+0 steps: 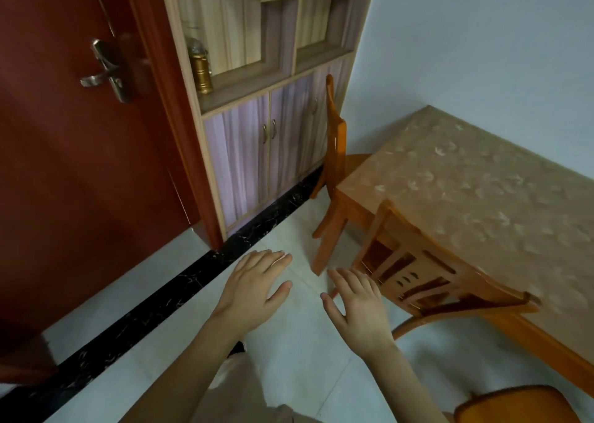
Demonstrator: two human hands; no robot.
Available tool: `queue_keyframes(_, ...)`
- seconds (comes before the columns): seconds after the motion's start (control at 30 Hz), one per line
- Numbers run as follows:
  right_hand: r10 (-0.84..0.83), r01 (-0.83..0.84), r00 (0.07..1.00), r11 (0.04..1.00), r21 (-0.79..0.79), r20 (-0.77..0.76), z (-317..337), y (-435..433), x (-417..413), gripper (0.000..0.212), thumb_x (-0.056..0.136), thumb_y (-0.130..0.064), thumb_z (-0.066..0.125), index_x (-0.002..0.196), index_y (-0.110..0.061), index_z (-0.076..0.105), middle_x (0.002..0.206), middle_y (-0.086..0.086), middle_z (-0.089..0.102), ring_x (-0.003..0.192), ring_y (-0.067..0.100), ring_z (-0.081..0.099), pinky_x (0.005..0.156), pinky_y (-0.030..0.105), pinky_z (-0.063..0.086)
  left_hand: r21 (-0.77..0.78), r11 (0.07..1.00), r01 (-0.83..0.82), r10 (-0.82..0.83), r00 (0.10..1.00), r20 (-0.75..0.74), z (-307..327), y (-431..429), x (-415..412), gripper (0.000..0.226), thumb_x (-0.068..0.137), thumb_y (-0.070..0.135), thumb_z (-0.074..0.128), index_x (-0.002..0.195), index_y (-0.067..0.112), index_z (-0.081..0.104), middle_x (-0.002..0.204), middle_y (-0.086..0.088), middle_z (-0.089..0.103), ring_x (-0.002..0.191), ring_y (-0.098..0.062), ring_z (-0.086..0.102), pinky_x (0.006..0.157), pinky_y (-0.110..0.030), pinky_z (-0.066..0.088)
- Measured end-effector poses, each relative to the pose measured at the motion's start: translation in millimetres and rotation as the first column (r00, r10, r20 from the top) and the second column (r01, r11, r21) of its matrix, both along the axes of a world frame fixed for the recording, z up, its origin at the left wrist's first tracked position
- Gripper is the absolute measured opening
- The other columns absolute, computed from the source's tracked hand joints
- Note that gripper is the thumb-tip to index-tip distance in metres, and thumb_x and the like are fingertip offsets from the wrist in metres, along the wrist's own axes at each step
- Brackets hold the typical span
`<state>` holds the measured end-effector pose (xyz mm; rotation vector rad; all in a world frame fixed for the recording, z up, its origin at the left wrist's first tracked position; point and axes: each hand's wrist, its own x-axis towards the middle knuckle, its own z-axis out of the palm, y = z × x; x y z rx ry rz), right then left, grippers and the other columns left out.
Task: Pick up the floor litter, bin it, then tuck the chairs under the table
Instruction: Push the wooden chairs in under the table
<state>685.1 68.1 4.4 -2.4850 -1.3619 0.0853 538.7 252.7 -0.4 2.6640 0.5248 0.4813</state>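
Both hands are spread flat and hold nothing: left hand (257, 286) at six o'clock, right hand (356, 303) just beside it. I see no litter on the floor (289, 358) and no bin. One chair (427, 271) at four o'clock and another (336, 152) at twelve sit tucked against the table (475, 191). I judge tidying nearly finished. The cabinet (250, 69) shelf holds a gold canister (202, 74).

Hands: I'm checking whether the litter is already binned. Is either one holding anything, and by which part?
Nothing is held. The left hand and right hand are both open and empty, fingers spread, above the floor.
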Motion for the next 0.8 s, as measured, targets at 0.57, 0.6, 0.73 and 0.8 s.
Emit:
queue_keyframes(0.57, -0.152, 0.153, 0.988, 0.986, 0.065, -0.029, 4, 237, 105, 0.050, 0.100, -0.048, 0.034, 0.134, -0.020, 0.056, 0.132, 0.000, 0.060, 0.129, 0.023, 0.048, 0.109, 0.047, 0.039, 0.085, 0.981, 0.173, -0.165, 0.981, -0.099, 13, 269, 121, 0.051, 0.093, 0.043, 0.042, 0.134, 0.017, 0.055, 0.132, 0.000, 0.058, 0.126, -0.022, 0.049, 0.110, -0.040, 0.031)
queue_keyframes(0.6, -0.166, 0.168, 0.986, 0.984, 0.065, -0.034, 3, 243, 116, 0.049, 0.100, -0.047, 0.035, 0.134, -0.020, 0.057, 0.132, 0.000, 0.060, 0.128, 0.022, 0.048, 0.108, 0.046, 0.040, 0.073, 0.981, 0.180, -0.172, 0.979, -0.106, 9, 276, 134, 0.051, 0.092, 0.044, 0.042, 0.134, 0.017, 0.055, 0.132, 0.001, 0.058, 0.125, -0.021, 0.049, 0.109, -0.040, 0.032)
queue_keyframes(0.73, -0.218, 0.221, 0.975, 0.972, 0.076, -0.045, -4, 268, 174, 0.048, 0.098, -0.046, 0.037, 0.132, -0.018, 0.058, 0.131, 0.001, 0.061, 0.125, 0.022, 0.050, 0.106, 0.044, 0.041, 0.032, 0.976, 0.218, -0.211, 0.967, -0.144, -7, 302, 194, 0.051, 0.092, 0.045, 0.041, 0.135, 0.020, 0.054, 0.133, 0.004, 0.057, 0.125, -0.017, 0.048, 0.107, -0.041, 0.038)
queue_keyframes(0.8, -0.219, 0.221, 0.975, 0.973, 0.072, -0.043, -6, 283, 211, 0.049, 0.098, -0.045, 0.037, 0.133, -0.017, 0.058, 0.130, 0.002, 0.061, 0.124, 0.023, 0.051, 0.104, 0.043, 0.042, 0.026, 0.974, 0.227, -0.220, 0.963, -0.154, -11, 317, 230, 0.052, 0.093, 0.046, 0.039, 0.136, 0.021, 0.053, 0.135, 0.004, 0.056, 0.127, -0.016, 0.047, 0.107, -0.041, 0.038)
